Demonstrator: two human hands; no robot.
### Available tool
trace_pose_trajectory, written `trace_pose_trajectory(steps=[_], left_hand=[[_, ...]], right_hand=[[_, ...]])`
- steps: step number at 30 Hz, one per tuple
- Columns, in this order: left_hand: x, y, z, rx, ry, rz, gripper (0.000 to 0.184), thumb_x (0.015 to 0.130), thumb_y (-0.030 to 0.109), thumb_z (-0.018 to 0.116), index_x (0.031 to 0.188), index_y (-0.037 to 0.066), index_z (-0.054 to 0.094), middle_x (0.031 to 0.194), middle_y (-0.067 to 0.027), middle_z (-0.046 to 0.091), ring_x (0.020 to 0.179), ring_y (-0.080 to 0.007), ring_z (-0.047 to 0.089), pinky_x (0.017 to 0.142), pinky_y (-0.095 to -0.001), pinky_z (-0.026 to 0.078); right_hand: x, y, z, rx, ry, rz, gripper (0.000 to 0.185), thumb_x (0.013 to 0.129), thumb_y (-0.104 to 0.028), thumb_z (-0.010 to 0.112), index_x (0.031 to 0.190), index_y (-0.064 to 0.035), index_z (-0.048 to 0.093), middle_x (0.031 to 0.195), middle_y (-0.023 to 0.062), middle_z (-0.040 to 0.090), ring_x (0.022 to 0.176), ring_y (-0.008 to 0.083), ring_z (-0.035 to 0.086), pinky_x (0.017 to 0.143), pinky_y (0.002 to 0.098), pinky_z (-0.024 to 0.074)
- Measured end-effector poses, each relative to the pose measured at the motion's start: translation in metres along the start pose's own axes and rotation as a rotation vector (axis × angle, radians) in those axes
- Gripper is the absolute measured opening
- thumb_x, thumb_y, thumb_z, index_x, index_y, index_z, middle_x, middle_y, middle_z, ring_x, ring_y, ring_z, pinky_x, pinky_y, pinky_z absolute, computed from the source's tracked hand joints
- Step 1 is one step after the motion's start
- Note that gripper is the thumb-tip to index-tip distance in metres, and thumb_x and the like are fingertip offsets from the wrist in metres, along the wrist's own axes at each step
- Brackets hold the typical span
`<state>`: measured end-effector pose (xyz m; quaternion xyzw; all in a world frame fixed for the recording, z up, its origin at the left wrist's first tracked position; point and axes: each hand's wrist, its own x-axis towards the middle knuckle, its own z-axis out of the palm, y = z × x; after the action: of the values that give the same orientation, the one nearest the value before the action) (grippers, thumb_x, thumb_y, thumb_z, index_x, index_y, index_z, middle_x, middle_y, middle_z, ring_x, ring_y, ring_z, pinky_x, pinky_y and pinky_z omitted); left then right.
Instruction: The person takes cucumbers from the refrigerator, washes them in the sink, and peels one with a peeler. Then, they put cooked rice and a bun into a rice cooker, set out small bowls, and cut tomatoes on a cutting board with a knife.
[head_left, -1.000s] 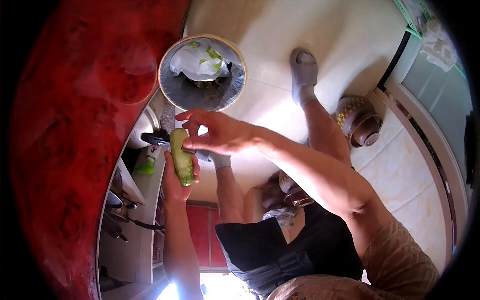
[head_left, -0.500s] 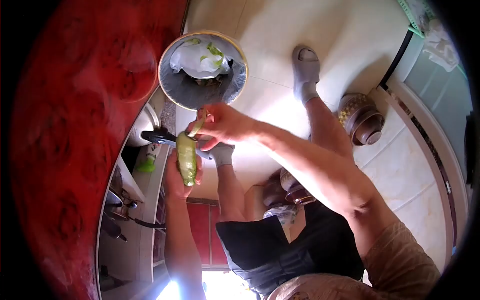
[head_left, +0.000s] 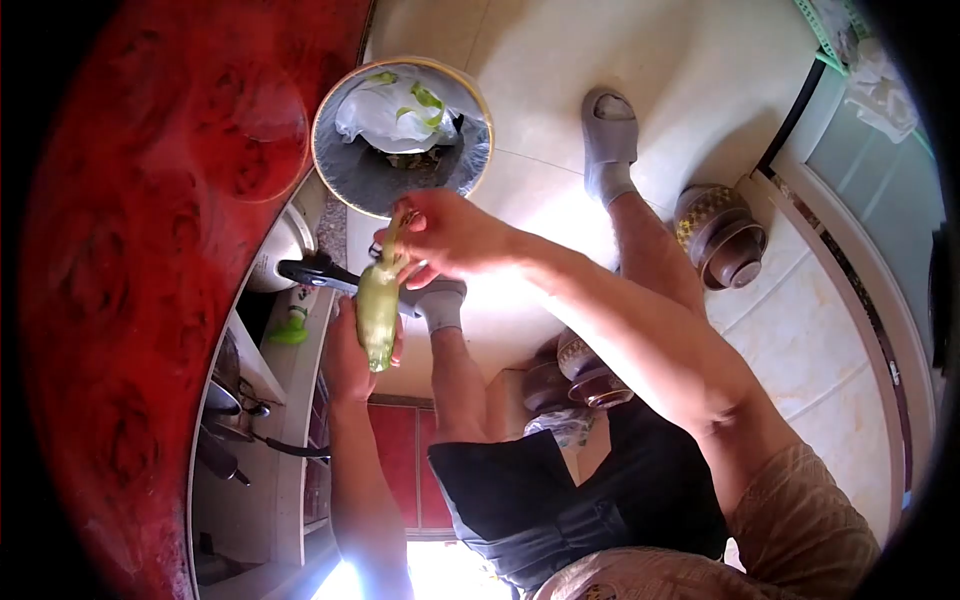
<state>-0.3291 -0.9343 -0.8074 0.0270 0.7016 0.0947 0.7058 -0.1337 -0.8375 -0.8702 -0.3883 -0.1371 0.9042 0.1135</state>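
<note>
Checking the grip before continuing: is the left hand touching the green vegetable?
Touching. The head view shows the left hand cupped around the lower part of the green vegetable, gripping it from both sides.

Single head-worn view, facing steeply down. Wide, rounded field, black corners. Left hand (head_left: 347,350) and right hand (head_left: 450,235) near, mid-frame; bin (head_left: 340,168) and floor (head_left: 530,100) farther below; counter (head_left: 150,220) fills the left side.

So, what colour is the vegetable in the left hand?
The vegetable is pale yellowish green; head view.
</note>
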Motion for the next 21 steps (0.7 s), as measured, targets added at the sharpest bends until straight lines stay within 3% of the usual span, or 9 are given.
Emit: trace_pose_trajectory(steps=[2,3,6,8,11,12,14,15,21], left_hand=[[-0.006,-0.009,-0.004,-0.377,-0.177,0.107,0.073,0.090,0.067,0.030,0.117,0.002,0.050,0.071,-0.0075,0.056,0.050,-0.0151,0.051,0.044,-0.0260,0.040],[-0.002,-0.015,-0.013,-0.333,-0.310,0.251,0.087,0.079,0.075,0.039,0.123,-0.001,0.045,0.076,-0.0082,0.057,0.060,-0.0161,0.053,0.055,-0.0268,0.043],[-0.001,-0.020,-0.007,-0.322,-0.203,0.391,0.090,0.074,0.075,0.047,0.121,-0.001,0.046,0.081,-0.0080,0.058,0.073,-0.0163,0.054,0.070,-0.0286,0.043],[-0.005,-0.010,-0.001,-0.352,-0.274,0.408,0.083,0.075,0.070,0.053,0.122,0.002,0.046,0.092,-0.0087,0.057,0.085,-0.0161,0.051,0.079,-0.0301,0.039],[-0.004,0.000,0.012,-0.571,-0.217,0.403,0.066,0.081,0.057,0.059,0.126,0.010,0.047,0.128,-0.0120,0.048,0.113,-0.0244,0.047,0.097,-0.0398,0.037],[-0.003,0.001,0.014,-0.567,-0.217,0.396,0.066,0.081,0.057,0.059,0.126,0.010,0.047,0.128,-0.0120,0.048,0.113,-0.0244,0.047,0.097,-0.0398,0.037],[-0.001,0.009,0.021,-0.636,-0.171,0.550,0.056,0.086,0.046,0.059,0.128,0.010,0.048,0.138,-0.0132,0.042,0.127,-0.0303,0.039,0.108,-0.0466,0.028],[-0.003,0.011,0.022,-0.667,-0.136,0.571,0.051,0.088,0.037,0.059,0.131,0.011,0.047,0.141,-0.0147,0.038,0.132,-0.0322,0.033,0.111,-0.0494,0.023],[-0.005,0.009,0.033,-0.669,0.016,0.702,0.048,0.090,0.040,0.051,0.130,0.013,0.048,0.142,-0.0153,0.037,0.135,-0.0324,0.030,0.111,-0.0519,0.021]], right_hand=[[0.008,0.003,0.001,0.142,0.107,0.099,0.024,0.091,-0.025,0.059,0.098,-0.0018,0.054,0.090,0.0120,0.064,0.076,0.0178,0.067,0.064,0.0318,0.0564],[0.011,0.003,0.001,0.284,0.220,0.202,0.025,0.091,-0.025,0.059,0.100,-0.0024,0.053,0.090,0.0116,0.063,0.078,0.0184,0.067,0.066,0.0334,0.0578],[0.017,0.041,0.001,-0.829,0.862,-0.235,0.024,0.089,-0.021,0.056,0.091,0.0029,0.055,0.095,0.0227,0.057,0.081,0.0355,0.062,0.068,0.0423,0.0515],[0.021,0.041,0.006,-0.635,0.749,-0.158,0.026,0.088,-0.024,0.058,0.089,0.0020,0.054,0.096,0.0255,0.053,0.083,0.0422,0.056,0.074,0.0454,0.0478],[0.013,0.033,0.025,-0.367,0.818,-0.122,0.027,0.089,-0.026,0.058,0.088,0.0001,0.053,0.086,0.0195,0.059,0.078,0.0337,0.060,0.069,0.0392,0.0486],[0.012,0.032,0.027,-0.362,0.820,-0.117,0.027,0.089,-0.026,0.058,0.088,0.0001,0.053,0.086,0.0195,0.059,0.078,0.0337,0.060,0.069,0.0392,0.0486],[0.011,0.026,0.029,0.430,0.577,0.050,0.028,0.091,-0.031,0.058,0.091,-0.0036,0.052,0.080,0.0106,0.060,0.076,0.0226,0.060,0.067,0.0349,0.0487],[0.005,0.018,0.030,0.466,0.512,0.100,0.028,0.092,-0.033,0.056,0.095,-0.0062,0.051,0.086,0.0069,0.059,0.080,0.0153,0.059,0.069,0.0329,0.0496],[-0.012,0.010,0.026,0.616,0.278,0.073,0.027,0.093,-0.031,0.057,0.096,-0.0048,0.049,0.099,0.0109,0.057,0.088,0.0202,0.061,0.075,0.0374,0.0539]])
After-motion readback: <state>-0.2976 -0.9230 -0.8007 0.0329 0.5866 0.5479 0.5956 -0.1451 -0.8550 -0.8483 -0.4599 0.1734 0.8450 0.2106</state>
